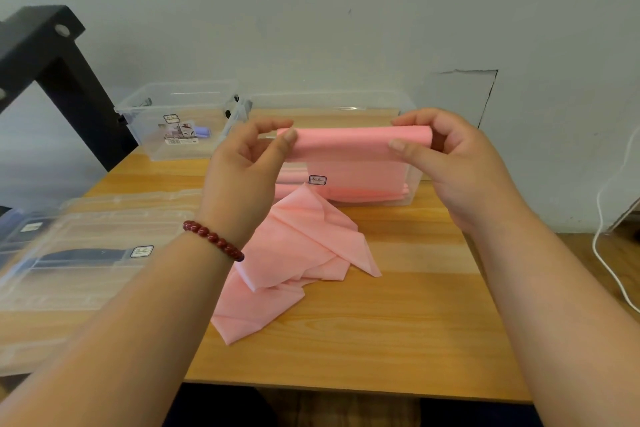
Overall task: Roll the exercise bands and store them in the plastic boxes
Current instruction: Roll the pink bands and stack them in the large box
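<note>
A pink exercise band [343,144] is held up above the table, its top end wound into a short roll. My left hand [249,163] pinches the roll's left end and my right hand [446,156] pinches its right end. The loose rest of the band [287,263] hangs down and lies crumpled on the wooden table [398,322]. Right behind the roll stands a clear plastic box [414,180] with pink bands inside. A second clear box [180,114] stands at the back left and holds a small purple item.
Clear lids or boxes [79,253] lie stacked at the table's left side, with something dark under them. A black metal frame [52,55] rises at the far left. A white cable [609,263] hangs off the right edge by the wall.
</note>
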